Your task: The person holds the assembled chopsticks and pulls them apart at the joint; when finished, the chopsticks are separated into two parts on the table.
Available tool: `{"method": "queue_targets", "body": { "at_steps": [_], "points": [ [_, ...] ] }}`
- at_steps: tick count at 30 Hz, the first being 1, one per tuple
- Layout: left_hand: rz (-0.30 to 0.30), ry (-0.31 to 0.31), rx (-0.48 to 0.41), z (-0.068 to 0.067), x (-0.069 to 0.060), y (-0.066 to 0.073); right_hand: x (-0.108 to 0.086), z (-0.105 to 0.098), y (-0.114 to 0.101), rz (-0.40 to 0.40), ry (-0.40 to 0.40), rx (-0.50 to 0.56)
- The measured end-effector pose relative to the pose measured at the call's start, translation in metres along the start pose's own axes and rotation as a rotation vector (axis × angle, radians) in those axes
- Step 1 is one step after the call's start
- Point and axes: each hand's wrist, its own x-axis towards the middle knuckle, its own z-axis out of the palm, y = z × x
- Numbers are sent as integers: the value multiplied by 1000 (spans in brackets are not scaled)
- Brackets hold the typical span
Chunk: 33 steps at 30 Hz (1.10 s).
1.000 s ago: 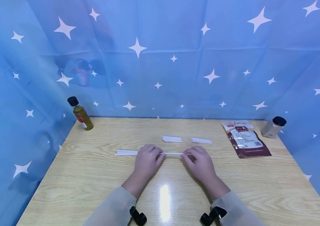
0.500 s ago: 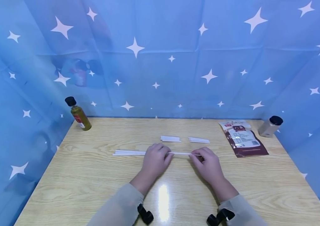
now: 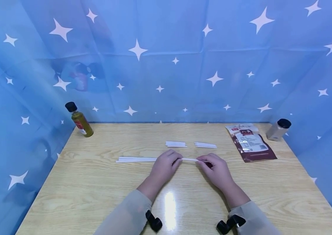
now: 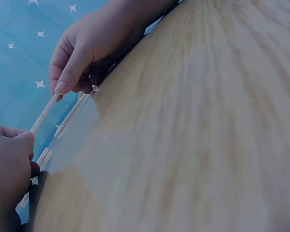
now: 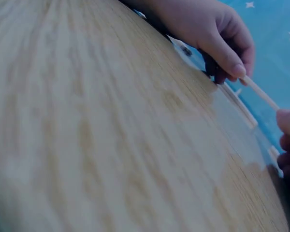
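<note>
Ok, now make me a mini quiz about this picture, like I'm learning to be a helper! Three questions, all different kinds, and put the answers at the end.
1. Pick one. What is near the far left corner of the table?
A) maroon bag
B) clear jar
C) bottle with a black cap

2. True or false? The left hand and the right hand are holding the same thin white stick.

3. Fill in the gap. Farther back than the hands lie ___ short piles of white sticks.

Key: 1. C. 2. True. 3. Two.
</note>
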Motion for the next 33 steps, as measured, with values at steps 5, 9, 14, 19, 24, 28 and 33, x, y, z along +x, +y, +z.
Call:
{"method": "queue_targets", "body": {
  "at_steps": [5, 9, 14, 19, 24, 28, 33],
  "points": [
    [-18, -3, -22, -2, -2, 1, 0, 0, -2, 38, -34, 0],
    [-18, 15, -34, -2, -3, 4, -1, 0, -4, 56, -46, 1],
    [-40, 22, -41, -2, -2, 4, 0, -1, -5, 107, -58, -5],
    [-113, 67, -66, -3, 1, 1, 5, -4, -2, 257, -24, 27],
    [-120, 73, -65, -3, 0, 0, 2, -2, 0, 237, 6, 33],
    [-45, 143, 40, -2, -1, -4, 1, 0, 2, 121, 55, 29],
    [-28, 262, 228, -2, 2, -9, 4, -1, 3, -11, 95, -31]
  ]
}}
